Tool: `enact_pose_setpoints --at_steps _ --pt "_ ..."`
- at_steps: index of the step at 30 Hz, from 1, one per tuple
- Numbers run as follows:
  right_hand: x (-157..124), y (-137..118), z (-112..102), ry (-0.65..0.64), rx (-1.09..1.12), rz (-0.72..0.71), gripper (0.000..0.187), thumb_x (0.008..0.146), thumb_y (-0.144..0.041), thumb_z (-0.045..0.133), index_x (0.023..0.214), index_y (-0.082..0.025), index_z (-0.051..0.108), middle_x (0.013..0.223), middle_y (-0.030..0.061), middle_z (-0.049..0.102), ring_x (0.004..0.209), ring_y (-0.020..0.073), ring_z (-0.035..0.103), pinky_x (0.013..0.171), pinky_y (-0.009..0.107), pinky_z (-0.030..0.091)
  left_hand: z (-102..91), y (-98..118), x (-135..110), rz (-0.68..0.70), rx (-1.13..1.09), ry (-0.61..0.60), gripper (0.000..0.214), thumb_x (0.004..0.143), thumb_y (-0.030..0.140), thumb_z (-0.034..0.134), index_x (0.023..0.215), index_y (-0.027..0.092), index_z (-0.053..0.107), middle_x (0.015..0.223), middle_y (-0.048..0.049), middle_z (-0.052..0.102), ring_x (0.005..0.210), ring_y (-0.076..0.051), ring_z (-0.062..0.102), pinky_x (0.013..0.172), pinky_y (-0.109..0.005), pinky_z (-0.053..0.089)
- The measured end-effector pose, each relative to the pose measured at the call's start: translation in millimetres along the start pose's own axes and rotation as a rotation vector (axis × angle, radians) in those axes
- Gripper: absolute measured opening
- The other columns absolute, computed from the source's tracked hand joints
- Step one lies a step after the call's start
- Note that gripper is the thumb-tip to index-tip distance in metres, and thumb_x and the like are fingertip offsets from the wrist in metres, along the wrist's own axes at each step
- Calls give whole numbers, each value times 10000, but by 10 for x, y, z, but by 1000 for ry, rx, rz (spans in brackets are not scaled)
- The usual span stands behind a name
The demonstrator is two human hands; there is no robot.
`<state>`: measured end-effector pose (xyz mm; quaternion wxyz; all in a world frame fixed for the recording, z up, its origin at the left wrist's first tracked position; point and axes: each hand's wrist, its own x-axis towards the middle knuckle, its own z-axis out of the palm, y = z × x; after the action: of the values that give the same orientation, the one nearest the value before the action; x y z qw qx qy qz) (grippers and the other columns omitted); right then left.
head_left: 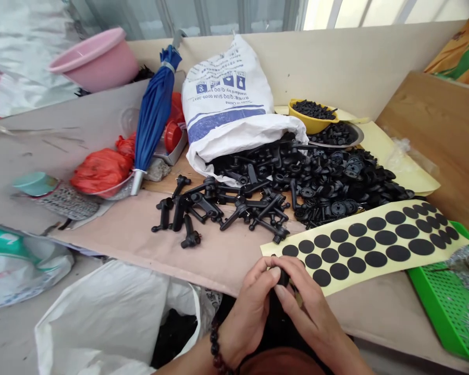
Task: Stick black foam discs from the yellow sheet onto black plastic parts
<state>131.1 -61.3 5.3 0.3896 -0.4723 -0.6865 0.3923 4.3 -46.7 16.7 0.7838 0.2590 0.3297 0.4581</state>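
Left hand (248,310) and right hand (310,310) drawn close together at the lower centre of the view, fingertips (275,273) of both pinching a small black plastic part (283,278), which is partly hidden by the fingers. Bead bracelet (214,344) on the left wrist. Just beyond the hands, touching neither, a tilted sheet of black adhesive dots (359,245) on cream backing lies on the surface (140,250), some spots along its near edge bare of dots. Farther up, a heap of black plastic parts (328,187) spills from the mouth of a white woven sack (230,104), which lies against the wall of the surface. Loose black lever handles (222,208) lie spread in front of the heap, well apart from the hands. Yellow bowl (310,117) filled with small black pieces, beside a metal dish (336,135) holding more. Right: green perforated tray (441,307) with grey screws (467,291), near the end of the dot sheet. Left: folded blue umbrella (154,114), orange plastic bag (101,172) and pink basin (96,60), the basin tipped on its side at the far edge. Lower left: open white sack (101,323) with dark contents (174,338), below the edge of the surface.
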Motion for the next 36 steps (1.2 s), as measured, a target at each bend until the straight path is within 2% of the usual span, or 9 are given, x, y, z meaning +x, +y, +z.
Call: enact_pose_setpoints --at_steps 6,11,16,20,24,27,29,33,36 --pt "-16 3 6 37 102 29 304 961 -268 347 1235 -336 461 1230 3 512 1139 176 492 967 255 391 -17 -76 -25 -7 97 -27 166 843 269 527 972 178 577 961 -36 558 899 -166 488 790 -253 392" --pt "-46 16 -44 14 12 -26 343 959 -233 335 1266 -347 439 1281 4 489 1208 180 452 1002 265 376 -71 -149 -50 44 186 -59 170 885 274 482 1010 191 562 950 -25 558 882 -155 475 792 -263 390" --pt "-70 73 -61 38 -62 -100 362 945 -204 339 1272 -313 450 1275 41 495 1197 196 479 983 296 421 -103 -196 -48 65 221 -91 187 899 270 473 1062 203 538 1007 -30 568 930 -160 478 827 -270 387" --pt "-80 114 -67 49 -98 -115 366 941 -207 344 1284 -277 452 1307 71 490 1213 214 476 1010 344 412 -89 -158 -29 107 314 -97 201 912 281 442 1078 201 525 1039 -42 564 996 -186 488 861 -287 393" --pt "-93 119 -90 2 -86 -32 368 943 -259 366 1304 -306 420 1360 43 464 1251 215 443 1049 365 373 -58 -75 -22 157 435 -74 197 916 283 427 1043 186 542 1025 -43 564 972 -184 503 850 -280 399" --pt "-137 120 -76 49 -121 76 510 918 -341 428 1401 -283 278 1454 73 347 1304 257 380 1049 412 373 -29 -51 -21 86 351 -52 187 924 303 414 1028 201 529 1012 -36 575 939 -173 521 834 -280 405" --pt "-172 128 -48 68 -146 141 603 903 -362 459 1434 -257 194 1459 108 335 1275 268 422 1015 423 411 1 -47 -16 43 232 -30 168 924 313 410 1026 220 506 975 -26 592 899 -162 541 812 -277 412" --pt "-194 158 -1 95 -141 198 597 904 -350 469 1425 -233 203 1314 134 516 1170 256 538 932 400 485 66 11 0 7 61 -16 145 887 295 459 1009 226 493 928 -28 613 885 -172 569 762 -266 421" --pt "-172 161 -23 98 -86 227 582 916 -341 451 1431 -240 198 1276 126 563 1132 246 572 897 385 506 53 114 19 -52 57 -69 187 864 271 494 1041 216 524 960 -43 619 905 -184 578 775 -274 426"
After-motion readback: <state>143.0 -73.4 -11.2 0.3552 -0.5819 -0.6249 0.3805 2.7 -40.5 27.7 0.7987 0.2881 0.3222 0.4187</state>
